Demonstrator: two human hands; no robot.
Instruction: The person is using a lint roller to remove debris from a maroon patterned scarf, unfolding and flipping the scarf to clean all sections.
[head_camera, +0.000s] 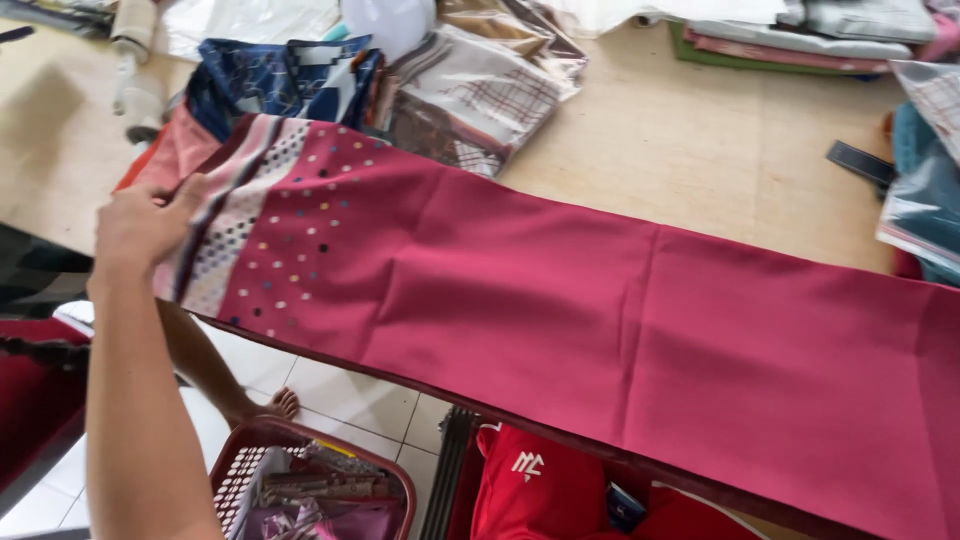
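Note:
A long crimson cloth (560, 310), folded lengthwise, lies stretched across the wooden table (680, 140) from left to right. Its left end has a striped and dotted border (250, 220). My left hand (140, 225) grips that bordered end at the table's left edge, fingers closed over the fabric. My right hand is out of view; the cloth runs off the right edge of the frame.
A blue patterned cloth (280, 75) and plastic-wrapped fabrics (480, 90) lie behind the crimson cloth. Folded cloths (800, 35) are stacked at the back right. Below the table edge are a red mesh basket (240, 460), a red garment (540, 480) and a bare foot (283, 403) on white tiles.

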